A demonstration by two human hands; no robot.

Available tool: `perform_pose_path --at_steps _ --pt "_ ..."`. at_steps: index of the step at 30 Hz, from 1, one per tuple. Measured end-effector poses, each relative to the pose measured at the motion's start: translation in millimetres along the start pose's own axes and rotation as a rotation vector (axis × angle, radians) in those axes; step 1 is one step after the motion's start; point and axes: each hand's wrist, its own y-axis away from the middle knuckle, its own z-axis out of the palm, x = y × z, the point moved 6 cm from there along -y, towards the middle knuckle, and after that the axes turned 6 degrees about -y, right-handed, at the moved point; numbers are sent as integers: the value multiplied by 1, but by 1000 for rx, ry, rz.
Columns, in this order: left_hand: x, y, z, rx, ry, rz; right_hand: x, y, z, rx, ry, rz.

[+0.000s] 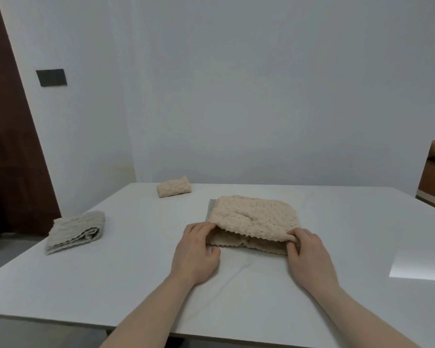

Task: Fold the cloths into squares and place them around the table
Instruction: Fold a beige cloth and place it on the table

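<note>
- Two bare forearms reach in over the near edge of the white table (91,285), smooth matte top with faint streaks.
- Left hand (195,252): fingers curled round the near left corner of the beige cloth (254,217), upper layer lifted over the fingertips, thumb tucked beside the edge.
- Right hand (309,254): fingers curled, pinching the near right corner of the same cloth, top layer bunched under the fingertips.
- Beige cloth sits mid-table, just beyond both hands; nubby, bubbly knit, folded over into a rough rectangle, near edge gaping so the scalloped lower layers show.
- Thin grey layer (211,209) peeks out along the left side of the beige cloth, under it; cannot tell what it is.
- Grey cloth (76,232), ribbed and wavy, folded into a thick stack with layered edges showing, lies well left of the beige cloth near the table's left edge.
- Small beige cloth (174,190), same bumpy texture, folded into a compact block, lies beyond the beige cloth to its left, near the far table edge.
- Dark brown wood door (8,146) stands far left of the table; plain pale wall (261,96) behind.
</note>
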Motion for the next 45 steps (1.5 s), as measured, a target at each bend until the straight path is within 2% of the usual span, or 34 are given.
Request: perform_pose_path --at_steps 4,9,12,19,23,27,34,45 --pt "0 3 -9 163 41 17 1 0 0 21 -47 -15" --pt "-5 3 -9 165 112 -50 -1 1 -4 54 -97 3" --pt "-5 1 -7 185 52 -25 -3 2 -4 43 -108 13" --pt "-11 -1 4 85 -19 -52 3 0 -1 9 -64 25" --pt "-13 2 15 -55 5 -38 1 3 7 -127 3 -13" --pt "-12 17 11 -48 42 -60 -4 10 8 -200 32 -38" --pt "-2 45 -11 47 47 -85 -22 37 -17 -71 -85 -54" --pt "0 82 -43 -46 154 -171 -50 81 -49 -41 -137 -51"
